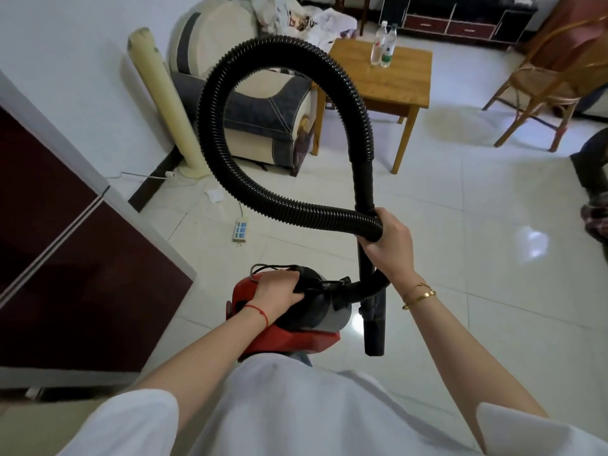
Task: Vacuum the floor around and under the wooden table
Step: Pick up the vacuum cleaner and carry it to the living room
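Head view: left hand (278,288) grips vacuum (289,324), right hand (390,245) grips hose (230,77); fingers mostly hidden.

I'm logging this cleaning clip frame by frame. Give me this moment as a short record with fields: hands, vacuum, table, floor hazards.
left hand: the left hand grips the top handle of the red vacuum body
right hand: the right hand holds the black hose and the wand together
hose: looped high in front of the person
wooden table: the wooden table stands ahead, two bottles on it
floor hazards: power strip and its cord on the tiles
nozzle: points down, away from the table
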A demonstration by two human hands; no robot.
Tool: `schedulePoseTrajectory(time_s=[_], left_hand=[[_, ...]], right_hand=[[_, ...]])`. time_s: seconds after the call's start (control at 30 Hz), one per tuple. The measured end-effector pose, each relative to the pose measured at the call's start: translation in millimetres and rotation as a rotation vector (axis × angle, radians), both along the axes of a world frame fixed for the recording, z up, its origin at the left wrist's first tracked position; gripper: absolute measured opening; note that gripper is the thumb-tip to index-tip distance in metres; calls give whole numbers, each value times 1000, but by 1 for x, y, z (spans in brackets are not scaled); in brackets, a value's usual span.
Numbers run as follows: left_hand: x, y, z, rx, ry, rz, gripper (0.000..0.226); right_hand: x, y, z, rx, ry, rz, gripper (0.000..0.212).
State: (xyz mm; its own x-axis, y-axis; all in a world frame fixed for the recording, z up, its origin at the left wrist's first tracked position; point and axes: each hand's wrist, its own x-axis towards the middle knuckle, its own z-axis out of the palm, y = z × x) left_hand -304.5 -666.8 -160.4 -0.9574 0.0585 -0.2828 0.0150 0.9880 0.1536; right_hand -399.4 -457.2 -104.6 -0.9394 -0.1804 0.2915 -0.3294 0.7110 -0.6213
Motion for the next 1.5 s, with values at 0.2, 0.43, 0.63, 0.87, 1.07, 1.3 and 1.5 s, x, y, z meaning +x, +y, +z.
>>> schedulePoseTrajectory(time_s=[0.2, 0.43, 0.63, 0.87, 1.07, 1.3, 1.5], left_hand=[[-114, -42, 6, 7, 6, 21, 31], [-244, -91, 4, 14, -15, 60, 30], [-358, -125, -8, 12, -42, 137, 28], [-479, -159, -13, 6, -98, 261, 30], [-564, -196, -23, 61, -138, 351, 28], [-645, -238, -63, 123, -179, 415, 27], [-706, -265, -129, 140, -211, 439, 25]], right_hand=[[-118, -40, 2, 1, -20, -4, 30], [-260, -92, -6, 4, -26, 40, 31], [-392, -135, -21, 3, -48, 123, 32], [-529, -191, -21, 51, -88, 221, 26], [-619, -242, -27, 42, -107, 263, 22], [-710, -295, -70, 73, -177, 298, 38], [-774, -329, -137, 116, -205, 305, 32]])
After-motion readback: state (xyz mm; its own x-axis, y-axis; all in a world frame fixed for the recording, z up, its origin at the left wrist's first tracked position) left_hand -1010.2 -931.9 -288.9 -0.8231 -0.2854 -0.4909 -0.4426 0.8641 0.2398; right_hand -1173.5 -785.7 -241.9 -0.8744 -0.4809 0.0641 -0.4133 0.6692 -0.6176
